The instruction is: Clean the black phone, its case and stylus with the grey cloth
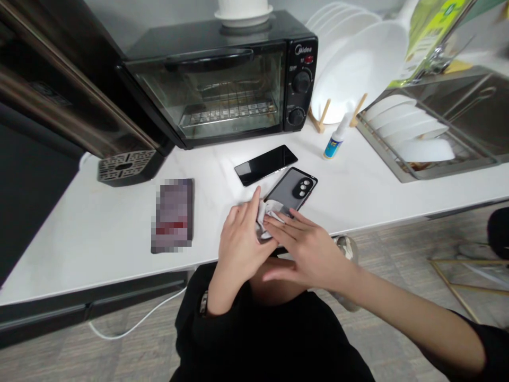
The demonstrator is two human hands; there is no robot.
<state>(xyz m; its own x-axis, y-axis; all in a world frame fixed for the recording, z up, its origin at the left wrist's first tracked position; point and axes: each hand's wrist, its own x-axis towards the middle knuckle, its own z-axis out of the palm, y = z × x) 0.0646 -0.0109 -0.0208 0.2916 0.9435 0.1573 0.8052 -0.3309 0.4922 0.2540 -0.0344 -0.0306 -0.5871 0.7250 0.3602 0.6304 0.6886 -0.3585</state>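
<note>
A phone case (pixel 292 187) with a smoky see-through back, black rim and camera cutouts lies on the white counter (pixel 214 204) near its front edge. My left hand (pixel 240 241) holds the case's lower left side, index finger stretched along it and thumb by the bottom edge. With its fingertips, my right hand (pixel 312 249) presses a crumpled white wipe (pixel 274 206) onto the case's lower part, thumb spread away. The fingers cover much of that end. Just behind the case lies a black phone (pixel 266 164), screen up. A small spray bottle (pixel 334 142) with a blue label stands farther right.
Left of my hands lies a dark flat device (pixel 173 215) with a blurred-out screen. A black toaster oven (pixel 222 90) stands at the back, beside white plates (pixel 353 69) in a wooden rack. At right is a sink (pixel 473 95) with dishes; at left, a dispenser's drip tray (pixel 125 165).
</note>
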